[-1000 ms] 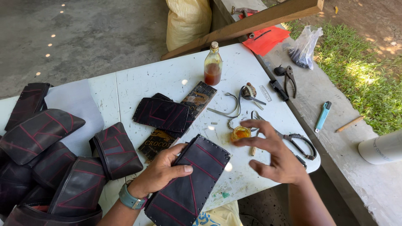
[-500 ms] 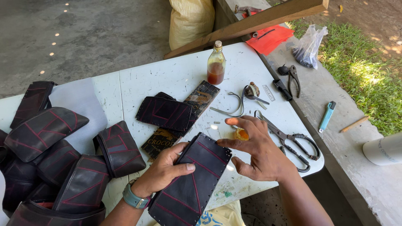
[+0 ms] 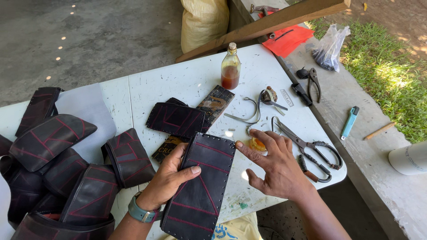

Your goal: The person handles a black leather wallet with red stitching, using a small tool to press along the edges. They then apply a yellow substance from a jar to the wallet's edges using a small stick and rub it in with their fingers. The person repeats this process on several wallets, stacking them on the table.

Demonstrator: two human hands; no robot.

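Note:
My left hand (image 3: 168, 180) grips a long black stitched panel (image 3: 200, 186) with red seams and studded edges, thumb laid across its face; it rests on the white table (image 3: 187, 80) near the front edge. My right hand (image 3: 275, 164) hovers open just right of the panel, fingers spread, index tip close to its upper right edge. A small round amber tin (image 3: 257, 144) sits under the right hand's fingers, partly hidden.
Several black red-stitched pouches (image 3: 58, 173) pile at the left. Another pouch (image 3: 175, 119), a bottle of brown liquid (image 3: 230, 67), scissors (image 3: 311, 149), a strap (image 3: 253, 111) and pliers (image 3: 313, 80) lie on the table. A blue utility knife (image 3: 350, 122) lies on the concrete ledge.
My right hand moved from the amber tin toward the panel, fingers now spread beside it. The left hand kept its hold on the panel.

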